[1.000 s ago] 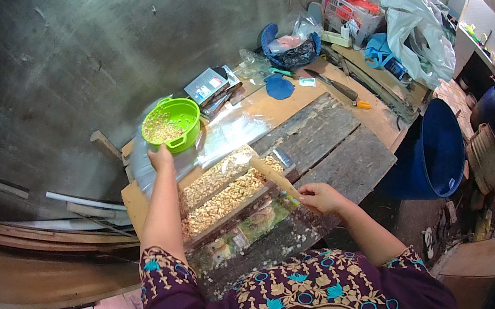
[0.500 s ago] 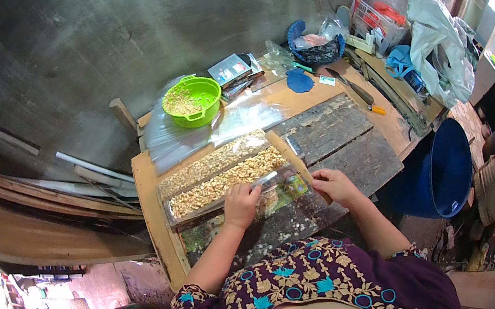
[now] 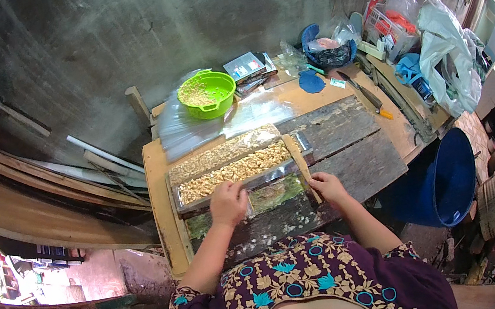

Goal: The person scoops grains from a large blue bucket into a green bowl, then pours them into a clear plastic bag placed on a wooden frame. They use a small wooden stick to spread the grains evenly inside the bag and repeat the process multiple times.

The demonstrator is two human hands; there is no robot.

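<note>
A shallow rectangular tray (image 3: 180, 212) lies on the table, lined with clear plastic and filled with pale, bean-like pieces (image 3: 234, 173). Behind it is a second strip of the same pieces (image 3: 224, 150) under clear film. My left hand (image 3: 228, 204) is closed at the tray's near edge, its fingers curled; what they pinch is hidden. My right hand (image 3: 328, 185) grips the near end of a flat wooden stick (image 3: 298, 161), which lies slanting across the tray's right end. A greenish, worn patch of board (image 3: 276, 195) shows between my hands.
Flat clear plastic bags (image 3: 257, 114) lie behind the tray. At the back stand a green colander (image 3: 218, 94) with some pieces and a blue basket (image 3: 329, 54). A knife (image 3: 361, 90) rests at the right. Below the table's right edge stands a blue barrel (image 3: 452, 177).
My left hand has drawn slightly back from the pieces to the tray's near edge, its fingers more curled. My right hand keeps its hold on the stick. The whole view has shifted slightly.
</note>
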